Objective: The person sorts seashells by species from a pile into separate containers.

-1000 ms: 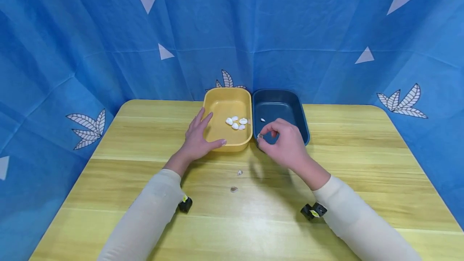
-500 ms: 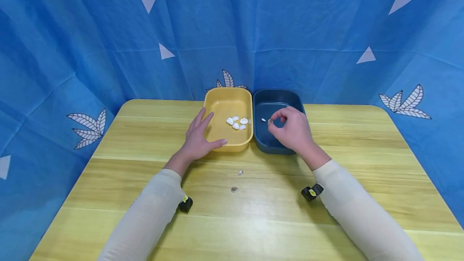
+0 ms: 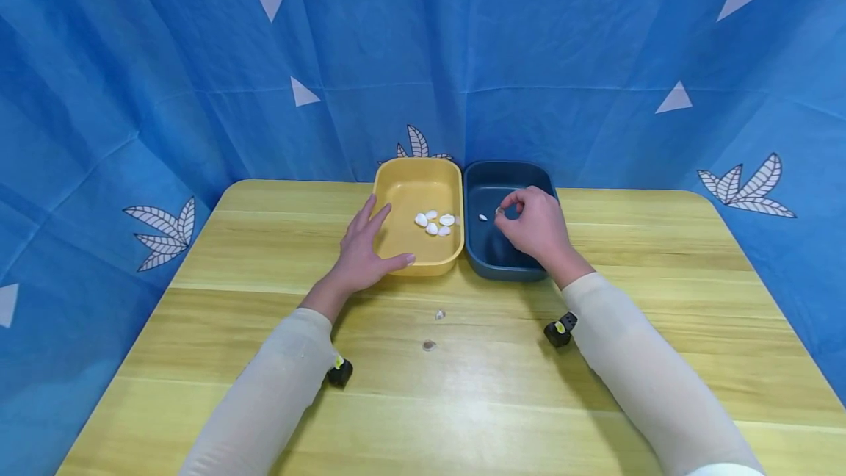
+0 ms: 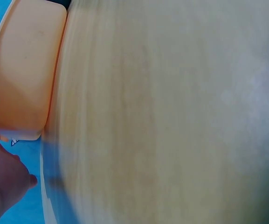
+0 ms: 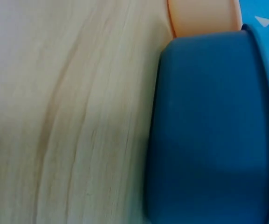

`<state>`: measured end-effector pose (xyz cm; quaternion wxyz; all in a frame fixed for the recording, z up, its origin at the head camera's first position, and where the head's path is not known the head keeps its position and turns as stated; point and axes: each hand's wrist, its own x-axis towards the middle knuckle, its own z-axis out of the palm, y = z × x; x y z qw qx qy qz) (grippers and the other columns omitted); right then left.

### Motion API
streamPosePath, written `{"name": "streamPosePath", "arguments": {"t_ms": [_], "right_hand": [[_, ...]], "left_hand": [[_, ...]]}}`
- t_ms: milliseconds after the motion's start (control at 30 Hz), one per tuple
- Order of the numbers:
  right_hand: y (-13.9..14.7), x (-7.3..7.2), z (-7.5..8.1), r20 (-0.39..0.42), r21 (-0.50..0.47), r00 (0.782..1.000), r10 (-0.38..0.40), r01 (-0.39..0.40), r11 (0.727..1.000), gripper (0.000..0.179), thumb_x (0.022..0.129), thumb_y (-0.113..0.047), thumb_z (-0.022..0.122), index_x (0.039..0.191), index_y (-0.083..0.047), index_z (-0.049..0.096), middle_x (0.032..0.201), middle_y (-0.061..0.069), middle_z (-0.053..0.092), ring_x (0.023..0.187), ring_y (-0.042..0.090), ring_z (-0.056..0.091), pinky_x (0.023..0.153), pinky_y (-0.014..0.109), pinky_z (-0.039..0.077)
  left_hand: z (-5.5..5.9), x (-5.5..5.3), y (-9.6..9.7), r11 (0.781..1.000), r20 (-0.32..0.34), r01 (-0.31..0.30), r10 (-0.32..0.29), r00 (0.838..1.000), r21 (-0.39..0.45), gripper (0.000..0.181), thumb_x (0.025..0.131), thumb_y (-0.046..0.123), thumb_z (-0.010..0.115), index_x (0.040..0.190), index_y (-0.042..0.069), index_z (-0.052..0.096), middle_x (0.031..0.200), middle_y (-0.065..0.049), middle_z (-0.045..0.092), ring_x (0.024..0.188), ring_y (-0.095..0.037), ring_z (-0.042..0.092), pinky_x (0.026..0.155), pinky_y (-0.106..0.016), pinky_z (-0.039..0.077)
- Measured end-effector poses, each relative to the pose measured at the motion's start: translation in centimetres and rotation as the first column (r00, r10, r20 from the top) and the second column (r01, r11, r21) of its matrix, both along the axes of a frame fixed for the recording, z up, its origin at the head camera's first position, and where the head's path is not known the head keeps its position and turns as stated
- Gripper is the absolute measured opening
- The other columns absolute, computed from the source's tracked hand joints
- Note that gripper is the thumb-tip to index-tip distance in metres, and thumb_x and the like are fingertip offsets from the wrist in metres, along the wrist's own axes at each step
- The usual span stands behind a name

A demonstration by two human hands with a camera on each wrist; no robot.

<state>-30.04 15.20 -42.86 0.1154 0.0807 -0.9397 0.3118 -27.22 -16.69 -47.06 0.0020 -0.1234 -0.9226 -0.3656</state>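
Observation:
Over the inside of the navy container [image 3: 509, 272] my right hand [image 3: 538, 226] pinches a small brownish shell [image 3: 500, 211] between thumb and index finger. One small white shell [image 3: 483, 218] lies on that container's floor, left of the fingertips. My left hand [image 3: 360, 259] spreads its fingers along the left side and front corner of the yellow container [image 3: 423, 269], thumb at the front rim. Several white shells [image 3: 432, 229] sit inside the yellow one. The right wrist view shows mainly the navy container's outer wall [image 5: 209, 121]; the held shell is out of its sight.
Two small shells lie on the wooden table [image 3: 264, 358] in front of the containers: a pale one [image 3: 440, 314] and, nearer, a brownish one [image 3: 429, 345]. Both containers stand side by side at the back edge, against a blue curtain [image 3: 562, 42].
My right hand has moved from the navy container's front left corner back and to the right over its inside, still pinching the shell. My left hand has stayed in place.

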Motion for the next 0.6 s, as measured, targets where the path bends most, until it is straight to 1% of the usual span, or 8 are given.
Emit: {"name": "streamPosePath", "arguments": {"t_ms": [233, 400, 600], "right_hand": [[0.1, -0.8, -0.5, 0.063, 0.034, 0.997, -0.038, 0.036, 0.999, 0.016, 0.087, -0.023, 0.074, 0.093, -0.008, 0.071, 0.094, 0.011, 0.059, 0.083, 0.027, 0.052, 0.070, 0.041, 0.044], [0.2, -1.1, -0.9, 0.071, 0.046, 0.997, -0.038, 0.035, 0.998, 0.017, 0.087, -0.024, 0.073, 0.093, -0.008, 0.072, 0.092, 0.011, 0.058, 0.081, 0.027, 0.052, 0.069, 0.041, 0.044], [0.2, -1.2, -1.2, 0.100, 0.048, 0.994, -0.044, 0.040, 0.998, 0.019, 0.087, -0.025, 0.074, 0.095, -0.007, 0.072, 0.097, 0.011, 0.060, 0.086, 0.028, 0.054, 0.073, 0.044, 0.046]], "left_hand": [[0.0, 0.1, 0.0, 1.000, -0.007, 0.008, -0.008, 1.000, 0.011, 0.104, 0.078, 0.059, 0.077, 0.160, 0.020, 0.026, 0.167, 0.005, -0.001, 0.150, -0.034, 0.002, 0.112, -0.065, 0.008], [0.0, 0.0, 0.0, 1.000, -0.009, 0.008, -0.008, 1.000, 0.012, 0.105, 0.078, 0.060, 0.077, 0.160, 0.020, 0.026, 0.167, 0.006, -0.002, 0.150, -0.034, 0.002, 0.112, -0.065, 0.008], [0.0, 0.0, 0.0, 1.000, -0.009, 0.005, -0.005, 1.000, 0.006, 0.105, 0.078, 0.061, 0.077, 0.160, 0.022, 0.026, 0.166, 0.008, -0.003, 0.150, -0.036, 0.003, 0.112, -0.065, 0.008]]}}
